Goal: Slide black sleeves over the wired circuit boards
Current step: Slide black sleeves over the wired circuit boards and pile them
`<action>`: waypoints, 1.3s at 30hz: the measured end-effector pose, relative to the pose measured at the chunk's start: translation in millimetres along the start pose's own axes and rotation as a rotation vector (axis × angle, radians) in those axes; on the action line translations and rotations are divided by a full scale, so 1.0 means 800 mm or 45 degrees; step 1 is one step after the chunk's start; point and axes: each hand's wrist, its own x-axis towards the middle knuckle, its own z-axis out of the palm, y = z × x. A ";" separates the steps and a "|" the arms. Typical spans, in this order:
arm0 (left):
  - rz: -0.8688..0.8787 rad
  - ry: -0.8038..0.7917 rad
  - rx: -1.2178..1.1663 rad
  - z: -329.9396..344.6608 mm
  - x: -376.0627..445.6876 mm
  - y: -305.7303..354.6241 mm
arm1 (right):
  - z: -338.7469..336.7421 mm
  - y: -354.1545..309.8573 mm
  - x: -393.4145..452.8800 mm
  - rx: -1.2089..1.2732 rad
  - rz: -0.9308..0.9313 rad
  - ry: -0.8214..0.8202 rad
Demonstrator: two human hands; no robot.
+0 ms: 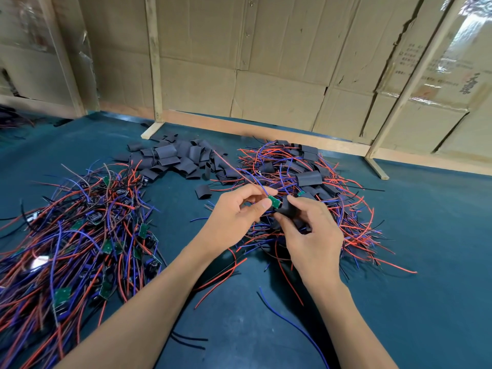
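My left hand pinches a small green circuit board with red and blue wires trailing up and back. Right beside it, my right hand pinches a black sleeve, whose open end touches the board's edge. Both hands hover over the near edge of the right-hand pile of sleeved boards. A heap of loose black sleeves lies behind the hands. Bare wired boards are piled at the left.
The work surface is a dark teal mat. Cardboard panels in a wooden frame close off the back. Loose red, blue and black wires lie on the mat near my forearms.
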 end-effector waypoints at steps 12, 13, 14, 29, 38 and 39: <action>0.070 -0.005 0.148 0.003 -0.002 -0.007 | -0.003 0.000 0.002 -0.087 -0.089 -0.040; 0.071 -0.024 0.176 0.003 -0.002 -0.009 | -0.003 0.000 0.002 -0.088 -0.098 -0.046; 0.072 -0.040 0.205 0.004 -0.002 -0.011 | -0.003 0.000 0.002 -0.091 -0.102 -0.047; -0.040 0.064 0.181 0.007 -0.001 -0.012 | -0.004 -0.003 0.004 -0.152 -0.045 -0.075; -0.077 0.037 0.032 0.004 0.004 -0.011 | -0.003 -0.011 0.003 -0.136 0.000 -0.065; -0.077 0.031 0.030 0.003 0.004 -0.011 | -0.003 -0.011 0.003 -0.137 0.001 -0.063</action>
